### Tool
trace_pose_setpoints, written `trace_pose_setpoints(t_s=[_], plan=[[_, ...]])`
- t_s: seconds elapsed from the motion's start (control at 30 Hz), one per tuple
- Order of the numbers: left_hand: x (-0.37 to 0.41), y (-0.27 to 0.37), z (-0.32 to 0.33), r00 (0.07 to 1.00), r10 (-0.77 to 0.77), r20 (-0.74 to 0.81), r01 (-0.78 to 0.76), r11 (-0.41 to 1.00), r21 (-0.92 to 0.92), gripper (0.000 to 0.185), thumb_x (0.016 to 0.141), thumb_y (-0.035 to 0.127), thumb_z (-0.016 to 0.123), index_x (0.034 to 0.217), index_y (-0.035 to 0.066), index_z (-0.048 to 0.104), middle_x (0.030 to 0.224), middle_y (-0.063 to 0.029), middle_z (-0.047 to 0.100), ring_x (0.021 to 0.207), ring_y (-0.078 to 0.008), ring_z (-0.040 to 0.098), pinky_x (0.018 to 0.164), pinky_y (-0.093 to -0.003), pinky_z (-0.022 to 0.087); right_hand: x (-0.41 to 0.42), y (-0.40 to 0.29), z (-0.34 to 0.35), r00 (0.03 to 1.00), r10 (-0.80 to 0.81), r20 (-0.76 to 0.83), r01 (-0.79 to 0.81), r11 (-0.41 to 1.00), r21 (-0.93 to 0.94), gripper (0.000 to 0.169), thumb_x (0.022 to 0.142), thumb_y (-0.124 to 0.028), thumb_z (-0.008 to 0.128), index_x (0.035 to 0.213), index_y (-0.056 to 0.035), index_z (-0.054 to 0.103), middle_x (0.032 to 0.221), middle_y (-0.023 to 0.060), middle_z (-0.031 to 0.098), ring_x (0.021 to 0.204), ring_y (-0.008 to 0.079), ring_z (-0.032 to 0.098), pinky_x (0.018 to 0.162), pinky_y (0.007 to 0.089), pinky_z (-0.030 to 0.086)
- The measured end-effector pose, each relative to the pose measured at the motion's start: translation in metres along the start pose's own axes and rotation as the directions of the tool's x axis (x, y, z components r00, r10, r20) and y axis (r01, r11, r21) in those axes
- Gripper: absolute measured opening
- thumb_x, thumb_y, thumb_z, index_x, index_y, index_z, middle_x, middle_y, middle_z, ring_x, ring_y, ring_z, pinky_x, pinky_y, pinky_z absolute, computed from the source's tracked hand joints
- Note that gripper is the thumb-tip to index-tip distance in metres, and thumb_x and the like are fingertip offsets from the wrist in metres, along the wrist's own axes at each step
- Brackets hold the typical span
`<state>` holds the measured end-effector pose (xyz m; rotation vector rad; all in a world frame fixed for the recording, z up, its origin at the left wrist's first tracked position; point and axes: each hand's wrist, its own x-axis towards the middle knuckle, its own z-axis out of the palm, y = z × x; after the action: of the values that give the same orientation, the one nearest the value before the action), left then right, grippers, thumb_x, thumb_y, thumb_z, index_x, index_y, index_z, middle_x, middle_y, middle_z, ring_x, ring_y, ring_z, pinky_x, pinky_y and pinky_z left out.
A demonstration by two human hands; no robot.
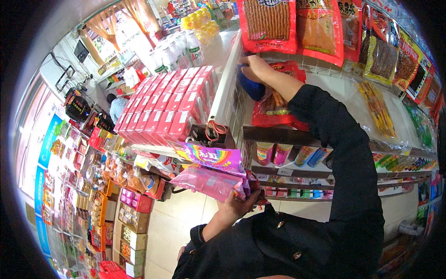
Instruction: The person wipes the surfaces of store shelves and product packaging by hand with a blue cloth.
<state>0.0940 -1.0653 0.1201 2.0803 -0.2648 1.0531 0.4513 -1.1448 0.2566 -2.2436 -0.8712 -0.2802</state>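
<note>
Several snack packets are bunched in my left hand point(235, 207), held before my chest: a purple Skittles bag point(216, 157) with a rainbow and a pink translucent packet point(209, 181) among them. My right hand point(256, 69) reaches up to the shelf's left end and grips a dark blue item point(250, 83), whose kind I cannot tell. Beside it, red packs of brown snack food point(278, 111) lie on the shelf. Larger red snack packs point(268, 24) hang just above my right hand.
Stacked red boxes point(163, 108) and white bottles point(174, 52) stand on the white shelf at left. A dark box point(212, 136) sits at its corner. Lower shelves hold cups point(264, 153). A person point(118, 106) is farther back at left.
</note>
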Motion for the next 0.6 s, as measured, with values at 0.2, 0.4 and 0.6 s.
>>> trace_pose_setpoints(t_s=[0.2, 0.4, 0.6], plan=[[-0.029, -0.021, -0.006, 0.818, -0.392, 0.420, 0.534, 0.789, -0.304, 0.050, 0.082, 0.027, 0.067, 0.120, 0.003, 0.045, 0.104, -0.0154, 0.057, 0.094, -0.0280, 0.057, 0.082, -0.0382, 0.047, 0.004, -0.008, -0.032, 0.937, 0.117, 0.329, -0.142, 0.989, 0.052, 0.035, 0.080, -0.011, 0.061, 0.114, -0.0010, 0.063, 0.100, 0.0130, 0.067, 0.090, 0.0182, 0.061, 0.083, 0.0319, 0.046], [-0.013, -0.012, -0.006, 0.704, -0.378, 0.601, 0.645, 0.695, -0.319, 0.050, 0.088, 0.035, 0.057, 0.123, 0.001, 0.044, 0.112, -0.0152, 0.054, 0.101, -0.0276, 0.055, 0.089, -0.0394, 0.046, 0.005, 0.020, 0.010, 0.982, -0.049, 0.182, 0.077, 0.986, -0.149, 0.032, 0.077, -0.018, 0.057, 0.103, -0.0010, 0.065, 0.093, 0.0231, 0.065, 0.087, 0.0325, 0.063, 0.080, 0.0394, 0.049], [-0.012, -0.002, -0.015, 0.542, -0.526, 0.656, 0.840, 0.359, -0.406, 0.085, 0.078, 0.070, 0.045, 0.125, 0.000, 0.043, 0.116, -0.0178, 0.052, 0.107, -0.0318, 0.052, 0.095, -0.0430, 0.043, 0.003, -0.019, -0.019, 0.896, -0.038, 0.442, 0.184, 0.938, -0.292, 0.030, 0.077, -0.016, 0.061, 0.102, -0.0029, 0.067, 0.092, 0.0217, 0.067, 0.088, 0.0321, 0.065, 0.080, 0.0383, 0.049]])
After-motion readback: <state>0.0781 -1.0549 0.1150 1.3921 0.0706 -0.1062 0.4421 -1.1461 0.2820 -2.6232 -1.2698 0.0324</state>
